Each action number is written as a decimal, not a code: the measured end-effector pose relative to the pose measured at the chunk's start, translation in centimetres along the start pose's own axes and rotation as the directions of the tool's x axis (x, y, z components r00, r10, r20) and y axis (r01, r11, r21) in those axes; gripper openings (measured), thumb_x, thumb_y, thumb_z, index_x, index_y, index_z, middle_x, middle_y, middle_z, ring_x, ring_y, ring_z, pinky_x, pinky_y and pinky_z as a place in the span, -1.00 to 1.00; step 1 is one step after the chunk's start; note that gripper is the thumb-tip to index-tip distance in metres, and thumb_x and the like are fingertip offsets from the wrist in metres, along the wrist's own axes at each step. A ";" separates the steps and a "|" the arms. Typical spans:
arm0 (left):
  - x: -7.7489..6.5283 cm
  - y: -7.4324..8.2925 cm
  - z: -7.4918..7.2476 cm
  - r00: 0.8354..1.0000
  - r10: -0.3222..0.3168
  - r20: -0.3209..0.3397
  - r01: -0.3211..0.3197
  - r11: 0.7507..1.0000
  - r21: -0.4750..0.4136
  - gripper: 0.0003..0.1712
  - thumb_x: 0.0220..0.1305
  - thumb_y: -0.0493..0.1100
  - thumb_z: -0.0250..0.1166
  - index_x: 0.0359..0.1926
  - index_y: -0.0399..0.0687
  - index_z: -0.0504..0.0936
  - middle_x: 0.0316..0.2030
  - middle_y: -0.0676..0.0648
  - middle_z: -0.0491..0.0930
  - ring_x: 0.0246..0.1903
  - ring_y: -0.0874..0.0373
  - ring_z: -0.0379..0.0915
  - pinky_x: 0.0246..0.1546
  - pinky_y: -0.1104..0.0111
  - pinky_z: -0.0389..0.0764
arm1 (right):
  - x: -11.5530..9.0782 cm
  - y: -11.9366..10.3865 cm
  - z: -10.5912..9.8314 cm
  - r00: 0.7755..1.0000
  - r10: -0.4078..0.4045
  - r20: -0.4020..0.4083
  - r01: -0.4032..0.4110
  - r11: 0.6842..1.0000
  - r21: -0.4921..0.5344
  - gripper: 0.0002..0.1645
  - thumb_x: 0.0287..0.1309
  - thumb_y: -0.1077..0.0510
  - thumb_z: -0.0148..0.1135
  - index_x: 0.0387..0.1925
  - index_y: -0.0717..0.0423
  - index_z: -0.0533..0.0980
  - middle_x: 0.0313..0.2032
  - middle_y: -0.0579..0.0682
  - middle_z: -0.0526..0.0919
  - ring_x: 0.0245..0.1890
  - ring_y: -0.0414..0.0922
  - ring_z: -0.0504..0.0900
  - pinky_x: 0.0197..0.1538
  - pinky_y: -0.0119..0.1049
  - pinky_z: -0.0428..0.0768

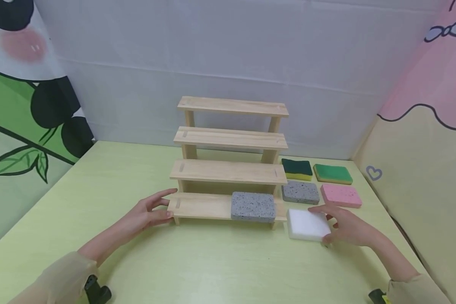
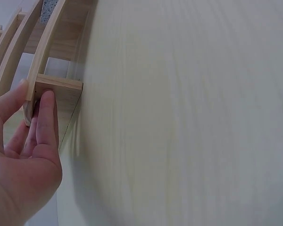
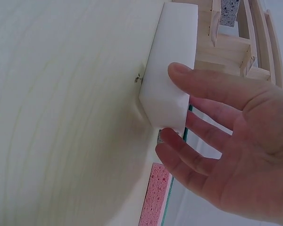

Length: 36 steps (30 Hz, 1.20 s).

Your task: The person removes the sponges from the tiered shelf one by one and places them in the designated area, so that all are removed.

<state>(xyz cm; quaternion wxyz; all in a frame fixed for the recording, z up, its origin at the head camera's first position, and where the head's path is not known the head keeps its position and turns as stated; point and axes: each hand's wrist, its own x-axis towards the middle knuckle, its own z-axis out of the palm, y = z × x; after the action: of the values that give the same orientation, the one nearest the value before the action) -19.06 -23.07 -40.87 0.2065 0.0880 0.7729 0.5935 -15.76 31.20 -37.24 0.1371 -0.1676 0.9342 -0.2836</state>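
A four-step wooden display stand [image 1: 228,171] stands on the table. My left hand [image 1: 152,211] is at the left end of its lowest step, thumb and fingers on either side of the board's end [image 2: 37,89]. A white block sponge [image 1: 308,225] lies flat on the table just right of the stand. My right hand [image 1: 347,223] holds this sponge by its right end, with the thumb on the near side and fingers at the far side and end, as the right wrist view shows. On the lowest step, toward the right, rests a grey speckled sponge [image 1: 253,207].
Right of the stand lie a dark green and yellow scrub sponge [image 1: 297,169], a green-topped sponge [image 1: 332,173], another grey speckled sponge [image 1: 300,192] and a pink sponge [image 1: 341,195]. A cloth wall [image 1: 228,55] rises behind; a printed panel [image 1: 422,169] borders the table's right side.
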 end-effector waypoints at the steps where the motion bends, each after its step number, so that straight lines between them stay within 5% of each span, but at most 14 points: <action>1: 0.0 0.0 0.0 1.000 0.000 0.000 0.000 1.000 0.001 -0.12 0.31 -0.08 0.31 0.54 0.12 0.08 0.19 -0.29 0.35 -0.01 0.10 0.58 0.08 0.36 0.67 | 0.0 0.0 0.0 1.000 0.000 0.000 0.000 1.000 0.000 -0.08 -0.21 0.18 0.59 0.28 0.12 0.42 0.21 0.27 0.44 -0.02 0.05 0.52 -0.09 -0.14 0.60; 20: 0.3 0.0 0.2 1.000 0.013 0.015 -0.012 1.000 -0.021 -0.14 0.33 -0.09 0.29 0.54 0.12 0.07 0.22 -0.30 0.36 0.02 0.10 0.59 0.09 0.33 0.67 | -0.6 0.2 -0.1 1.000 -0.022 -0.002 0.022 1.000 -0.018 -0.01 -0.23 0.18 0.60 0.32 0.13 0.37 0.24 0.28 0.43 0.01 0.08 0.51 -0.12 -0.16 0.61; 28: 0.3 -0.2 0.1 1.000 0.018 0.017 -0.018 0.999 -0.029 -0.13 0.32 -0.10 0.30 0.54 0.12 0.07 0.21 -0.29 0.36 0.00 0.13 0.59 0.08 0.36 0.67 | -0.6 -0.9 -1.0 0.999 -0.041 -0.015 0.040 0.998 -0.057 0.08 -0.25 0.12 0.63 0.37 0.09 0.32 0.35 0.28 0.37 0.23 0.33 0.42 0.10 0.34 0.54; 36: 0.1 -0.3 0.0 1.000 0.024 0.018 -0.023 0.999 -0.039 -0.13 0.32 -0.11 0.31 0.54 0.11 0.07 0.17 -0.25 0.37 -0.02 0.15 0.59 0.07 0.36 0.67 | -0.3 -2.4 -1.3 0.994 -0.086 -0.070 0.074 0.986 -0.151 0.04 -0.23 0.14 0.62 0.36 0.02 0.35 0.33 0.18 0.45 0.34 0.30 0.35 0.24 0.35 0.42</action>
<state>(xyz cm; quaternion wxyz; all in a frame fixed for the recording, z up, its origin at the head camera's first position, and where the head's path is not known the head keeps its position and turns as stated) -19.15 -23.14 -41.15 0.2083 0.0988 0.7581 0.6100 -15.41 30.07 -34.80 0.0770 -0.2037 0.9498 -0.2247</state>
